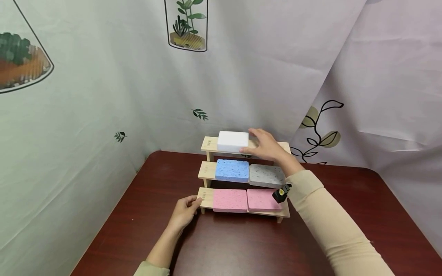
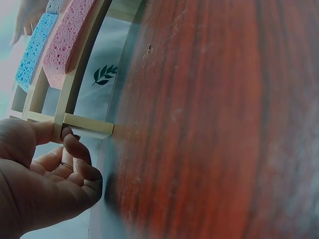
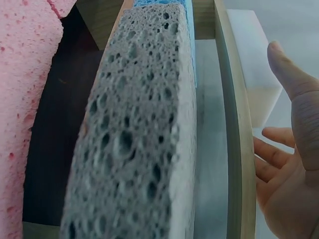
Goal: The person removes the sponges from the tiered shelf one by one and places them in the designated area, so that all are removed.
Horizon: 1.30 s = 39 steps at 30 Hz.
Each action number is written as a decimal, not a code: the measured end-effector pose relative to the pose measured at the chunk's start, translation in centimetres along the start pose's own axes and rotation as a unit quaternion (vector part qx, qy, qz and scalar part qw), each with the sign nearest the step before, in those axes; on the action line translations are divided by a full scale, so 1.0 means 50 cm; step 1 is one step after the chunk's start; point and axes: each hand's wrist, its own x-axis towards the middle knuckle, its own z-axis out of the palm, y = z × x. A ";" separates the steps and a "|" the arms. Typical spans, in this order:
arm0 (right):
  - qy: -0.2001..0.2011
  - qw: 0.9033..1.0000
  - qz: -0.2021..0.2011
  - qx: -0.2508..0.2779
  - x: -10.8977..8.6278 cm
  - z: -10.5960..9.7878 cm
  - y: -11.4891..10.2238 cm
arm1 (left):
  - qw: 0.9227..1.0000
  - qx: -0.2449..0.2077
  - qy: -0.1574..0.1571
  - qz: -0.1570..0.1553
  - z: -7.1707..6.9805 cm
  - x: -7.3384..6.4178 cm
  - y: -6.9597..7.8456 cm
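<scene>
A wooden three-tier stand (image 1: 207,168) holds several sponges. On its top tier lies a white block-shaped sponge (image 1: 233,142), smooth-faced. My right hand (image 1: 266,145) is at that block's right end, thumb toward the front and fingers toward the back, spread rather than curled; whether they touch it is hard to tell. In the right wrist view the thumb (image 3: 294,74) stands beside the white block (image 3: 251,55). My left hand (image 1: 184,211) pinches the left end of the bottom tier between thumb and fingers, as the left wrist view also shows at the wooden edge (image 2: 75,94).
The middle tier carries a blue sponge (image 1: 232,170) and a grey one (image 1: 266,175). Two pink sponges (image 1: 229,200) lie side by side on the lowest tier. Under the stand is a dark red-brown table (image 1: 235,245), with a printed white curtain (image 1: 262,76) behind it.
</scene>
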 end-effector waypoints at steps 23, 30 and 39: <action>-0.023 1.000 -0.006 0.000 0.029 0.014 -0.015 | 1.000 0.001 0.002 0.002 -0.001 0.000 0.000; 0.002 1.000 -0.008 0.014 0.015 0.002 -0.010 | 1.000 0.000 -0.002 0.001 0.000 0.001 -0.002; 0.011 1.000 -0.017 0.023 -0.004 -0.009 -0.004 | 1.000 -0.006 0.000 -0.005 0.000 -0.001 0.000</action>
